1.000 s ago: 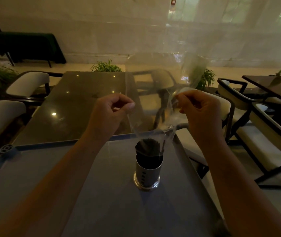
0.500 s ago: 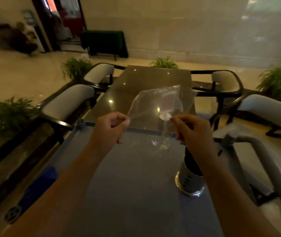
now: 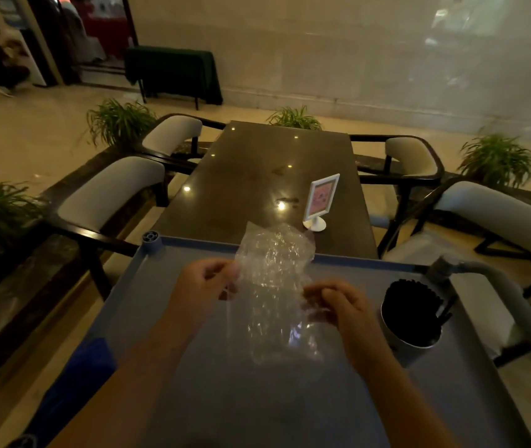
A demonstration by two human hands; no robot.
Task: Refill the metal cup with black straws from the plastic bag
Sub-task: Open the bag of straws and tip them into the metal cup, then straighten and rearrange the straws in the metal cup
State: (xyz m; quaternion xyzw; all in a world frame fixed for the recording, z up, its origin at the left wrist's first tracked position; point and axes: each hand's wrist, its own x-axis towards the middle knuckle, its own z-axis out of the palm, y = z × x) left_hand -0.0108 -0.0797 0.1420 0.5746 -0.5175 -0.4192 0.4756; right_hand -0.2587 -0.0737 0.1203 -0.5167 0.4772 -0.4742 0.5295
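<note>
bag (image 3: 274,279) between hands — cup (image 3: 411,321) right, on cart (image 3: 193,367) | straws (image 3: 411,305) in cup

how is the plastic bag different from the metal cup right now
The plastic bag is clear, crumpled and looks empty; the metal cup is opaque, rigid and packed with black straws. The bag is held up between the left hand and right hand; the cup stands untouched on the cart tray, to the right of the hands. Both are over the same tray.

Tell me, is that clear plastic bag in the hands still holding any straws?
Empty, it seems: the plastic bag looks crumpled and see-through, with no dark straws inside. The black straws stand in the metal cup.
</note>
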